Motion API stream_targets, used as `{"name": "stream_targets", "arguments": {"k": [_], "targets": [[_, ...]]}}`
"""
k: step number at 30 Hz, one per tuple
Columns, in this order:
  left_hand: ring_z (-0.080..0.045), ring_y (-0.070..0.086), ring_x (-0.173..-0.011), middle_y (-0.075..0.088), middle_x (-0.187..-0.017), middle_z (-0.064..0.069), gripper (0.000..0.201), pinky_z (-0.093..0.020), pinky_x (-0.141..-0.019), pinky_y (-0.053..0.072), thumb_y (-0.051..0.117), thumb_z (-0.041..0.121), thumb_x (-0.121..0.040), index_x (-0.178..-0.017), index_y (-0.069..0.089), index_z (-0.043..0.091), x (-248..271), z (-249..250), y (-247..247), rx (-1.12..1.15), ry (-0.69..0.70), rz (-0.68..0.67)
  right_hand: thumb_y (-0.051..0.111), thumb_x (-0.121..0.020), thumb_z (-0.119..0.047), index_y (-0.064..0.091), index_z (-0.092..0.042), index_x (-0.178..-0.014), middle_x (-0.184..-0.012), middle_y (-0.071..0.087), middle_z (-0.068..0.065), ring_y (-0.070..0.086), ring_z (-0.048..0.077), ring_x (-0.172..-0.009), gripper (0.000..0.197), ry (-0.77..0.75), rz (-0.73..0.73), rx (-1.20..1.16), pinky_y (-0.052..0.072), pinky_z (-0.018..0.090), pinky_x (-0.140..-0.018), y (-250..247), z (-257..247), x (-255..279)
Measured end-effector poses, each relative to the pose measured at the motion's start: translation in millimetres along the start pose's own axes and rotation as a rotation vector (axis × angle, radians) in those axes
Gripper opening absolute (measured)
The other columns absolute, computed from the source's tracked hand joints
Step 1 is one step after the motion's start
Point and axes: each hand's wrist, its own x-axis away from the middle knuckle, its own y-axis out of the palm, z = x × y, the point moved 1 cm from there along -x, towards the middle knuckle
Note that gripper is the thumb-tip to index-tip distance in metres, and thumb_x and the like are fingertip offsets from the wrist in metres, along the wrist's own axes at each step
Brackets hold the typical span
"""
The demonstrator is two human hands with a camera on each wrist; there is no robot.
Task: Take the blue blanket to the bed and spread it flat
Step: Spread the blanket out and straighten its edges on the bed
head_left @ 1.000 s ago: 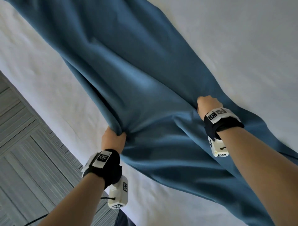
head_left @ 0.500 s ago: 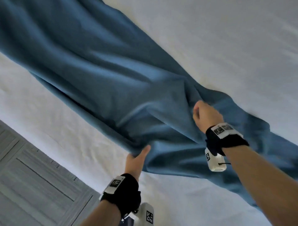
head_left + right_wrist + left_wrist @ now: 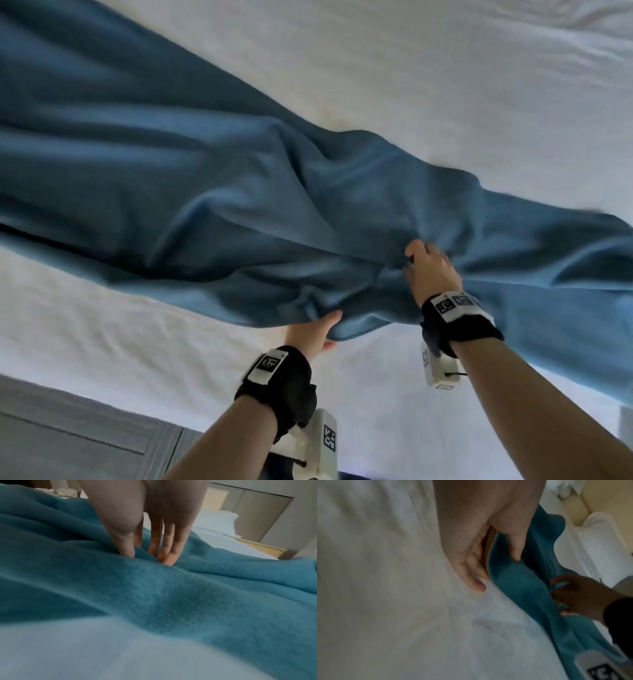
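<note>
Soft blue fleece blanket [image 3: 212, 192] lies rumpled on white bed sheet [image 3: 445, 85]. Left hand [image 3: 313, 334] pinches blanket edge. Right hand [image 3: 430, 270] presses on blanket, fingers straight.

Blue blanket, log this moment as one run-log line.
blue blanket: on bed, bunched, not flat | left hand: pinches near edge | right hand: fingers pressing into folds | step: spreading

1. Bedroom here: a wide bed [image 3: 445, 85] under a rumpled white sheet fills the view.
2. White pillow [image 3: 216, 520] at its far end.
3. Pale panelled wall [image 3: 260, 512] behind, grey wood-look floor [image 3: 68, 435] alongside.
</note>
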Motion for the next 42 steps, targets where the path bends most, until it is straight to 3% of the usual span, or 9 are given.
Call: {"name": "stream_targets", "arguments": {"k": [3, 7, 13, 16, 20, 23, 29, 37, 42], "targets": [[-0.016, 0.059, -0.077, 0.059, -0.097, -0.004, 0.021, -0.018, -0.047, 0.054, 0.065, 0.013, -0.083, -0.101, 0.055, 0.013, -1, -16, 0, -0.187, 0.013, 0.075, 0.046, -0.091, -0.013, 0.045, -0.01, -0.108, -0.113, 0.057, 0.018, 0.058, 0.044, -0.099, 0.017, -0.056, 0.036, 0.073, 0.047, 0.046, -0.076, -16, 13, -19], [-0.012, 0.063, -0.058, 0.059, -0.078, -0.003, 0.017, -0.029, -0.054, 0.058, 0.067, 0.014, -0.08, -0.07, 0.053, 0.016, -2, -25, -1, -0.303, 0.073, 0.206, 0.047, -0.091, -0.013, 0.045, -0.01, -0.1, -0.104, 0.058, 0.02, 0.053, 0.037, -0.079, 0.01, -0.033, 0.195, -0.126, 0.035, 0.038, -0.065, -57, 49, -53], [-0.023, 0.062, -0.087, 0.065, -0.095, -0.007, 0.015, -0.035, -0.07, 0.056, 0.067, 0.008, -0.081, -0.094, 0.059, 0.009, 11, -51, 44, 0.193, 0.214, 0.357, 0.059, -0.084, -0.012, 0.053, -0.008, -0.1, -0.108, 0.053, 0.015, 0.053, 0.036, -0.096, 0.018, -0.291, 0.222, -0.306, 0.045, 0.04, -0.073, -61, 102, -36], [-0.016, 0.063, -0.084, 0.066, -0.089, -0.001, 0.005, -0.036, -0.078, 0.056, 0.061, 0.011, -0.086, -0.086, 0.06, 0.015, 22, -68, 95, 0.392, 0.162, 0.227, 0.064, -0.083, -0.029, 0.052, -0.01, -0.104, -0.106, 0.054, 0.012, 0.053, 0.033, -0.1, 0.031, -0.317, 0.034, -0.251, 0.047, 0.043, -0.081, -33, 144, 1], [-0.019, 0.062, -0.099, 0.065, -0.107, -0.005, 0.016, -0.036, -0.09, 0.046, 0.053, 0.014, -0.092, -0.108, 0.054, 0.015, 28, -88, 172, 0.294, 0.144, 0.05, 0.063, -0.079, -0.048, 0.046, -0.02, -0.125, -0.128, 0.042, 0.003, 0.038, 0.023, -0.122, 0.057, -0.251, -0.121, -0.024, 0.046, 0.042, -0.091, 2, 196, 39], [-0.017, 0.064, -0.093, 0.064, -0.105, -0.006, 0.023, -0.03, -0.075, 0.051, 0.051, 0.018, -0.093, -0.115, 0.049, 0.011, 26, -97, 205, 0.222, 0.146, 0.08, 0.06, -0.085, -0.035, 0.048, -0.022, -0.12, -0.126, 0.043, 0.002, 0.039, 0.023, -0.119, 0.039, -0.24, -0.065, 0.018, 0.045, 0.039, -0.08, 18, 213, 51], [-0.012, 0.064, -0.072, 0.066, -0.081, -0.003, 0.017, -0.029, -0.062, 0.052, 0.051, 0.018, -0.092, -0.077, 0.056, 0.011, 34, -120, 186, -0.097, 0.119, 0.153, 0.049, -0.091, -0.019, 0.046, -0.012, -0.098, -0.097, 0.066, 0.015, 0.062, 0.036, -0.091, 0.01, -0.207, -0.071, 0.038, 0.034, 0.034, -0.06, 21, 224, 44], [-0.016, 0.061, -0.061, 0.062, -0.069, -0.004, 0.006, -0.026, -0.058, 0.047, 0.046, 0.008, -0.087, -0.083, 0.05, 0.009, 56, -156, 155, -0.439, 0.04, 0.058, 0.044, -0.091, -0.017, 0.043, -0.011, -0.103, -0.094, 0.062, 0.028, 0.06, 0.047, -0.087, 0.013, 0.055, 0.26, -0.129, 0.038, 0.041, -0.066, -32, 261, 16], [-0.018, 0.063, -0.07, 0.063, -0.085, -0.006, 0.011, -0.03, -0.065, 0.052, 0.053, 0.009, -0.089, -0.099, 0.054, 0.01, 58, -156, 165, -0.302, 0.232, 0.066, 0.058, -0.087, -0.035, 0.05, -0.016, -0.112, -0.117, 0.059, 0.021, 0.054, 0.039, -0.109, 0.033, 0.056, -0.08, -0.177, 0.042, 0.04, -0.088, -23, 290, 40]]}}
